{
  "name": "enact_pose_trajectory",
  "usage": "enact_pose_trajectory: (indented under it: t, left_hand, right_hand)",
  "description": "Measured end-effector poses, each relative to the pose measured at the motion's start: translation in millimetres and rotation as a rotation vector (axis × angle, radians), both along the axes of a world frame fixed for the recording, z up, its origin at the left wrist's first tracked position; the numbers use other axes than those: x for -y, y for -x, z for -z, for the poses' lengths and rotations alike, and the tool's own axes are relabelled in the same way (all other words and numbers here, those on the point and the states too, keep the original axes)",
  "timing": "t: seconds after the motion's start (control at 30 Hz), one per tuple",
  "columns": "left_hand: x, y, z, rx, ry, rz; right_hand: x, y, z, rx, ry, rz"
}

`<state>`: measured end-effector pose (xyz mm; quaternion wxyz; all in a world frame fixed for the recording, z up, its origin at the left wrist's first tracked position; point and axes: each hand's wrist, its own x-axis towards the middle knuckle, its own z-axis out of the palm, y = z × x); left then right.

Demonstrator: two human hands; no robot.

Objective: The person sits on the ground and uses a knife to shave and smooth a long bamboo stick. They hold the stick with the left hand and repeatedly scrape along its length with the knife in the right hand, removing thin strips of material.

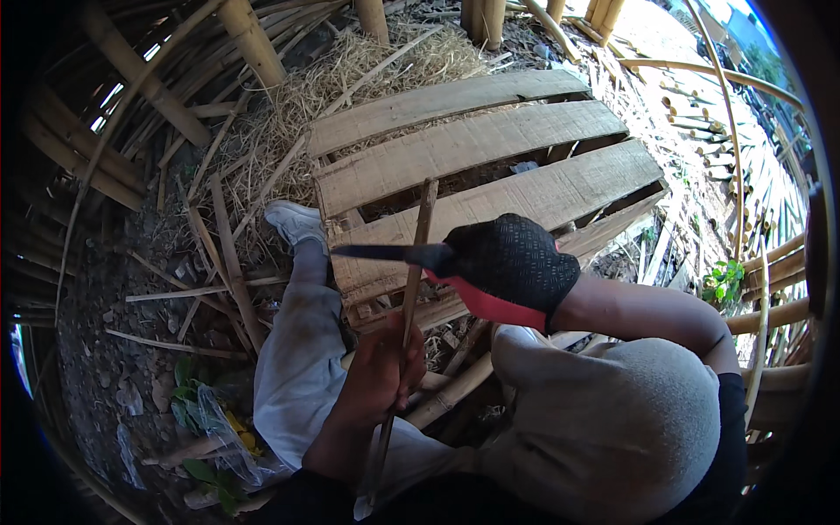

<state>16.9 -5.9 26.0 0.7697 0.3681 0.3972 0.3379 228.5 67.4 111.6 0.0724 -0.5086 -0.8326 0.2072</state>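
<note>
My bare left hand point(381, 372) is closed around a narrow bamboo strip point(419, 241), which stands slanted in front of me with its lower end near my lap. In a black and red work glove, my right hand point(512, 267) grips a knife point(372, 253). Its handle is hidden in the glove. The dark blade points left and crosses the strip above my left hand; whether the edge touches it, I cannot tell. Just beyond both hands lies a slatted wooden platform point(472, 144).
Curly pale shavings point(350, 70) are heaped behind the platform. Loose bamboo strips point(232, 262) and clear plastic point(229, 437) litter the ground at left. Bamboo poles point(251, 39) rise at the back, and cut canes point(774, 192) lie at right. My outstretched leg point(302, 359) borders the platform.
</note>
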Motion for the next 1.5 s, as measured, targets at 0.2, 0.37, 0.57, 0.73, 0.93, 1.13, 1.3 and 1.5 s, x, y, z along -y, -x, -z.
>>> enact_pose_trajectory:
  t: [0.2, 0.37, 0.57, 0.73, 0.93, 1.13, 1.3, 1.5]
  left_hand:
    - [-1, 0, 4, 0.010, -0.019, 0.003]
    - [0, 1, 5, -0.004, -0.008, -0.021]
    - [1, 3, 5, -0.015, -0.013, -0.030]
    - [-1, 0, 5, 0.038, -0.019, -0.006]
    - [-3, -5, 8, 0.044, -0.052, -0.008]
    - [-1, 0, 3, 0.083, -0.018, -0.026]
    - [-5, -2, 9, 0.068, -0.007, -0.023]
    - [-3, -2, 6, 0.109, 0.056, 0.037]
  right_hand:
    - [-15, -8, 7, -0.042, -0.099, 0.035]
    - [-16, -9, 7, -0.126, -0.110, 0.087]
    - [-19, -8, -6, -0.129, -0.070, 0.096]
    - [-10, -4, -7, 0.011, -0.029, 0.046]
    - [5, 2, 13, -0.088, -0.137, -0.111]
    - [-8, 0, 14, -0.002, -0.044, -0.007]
    - [5, 7, 1, 0.030, -0.026, 0.008]
    - [8, 3, -5, -0.422, -0.064, 0.054]
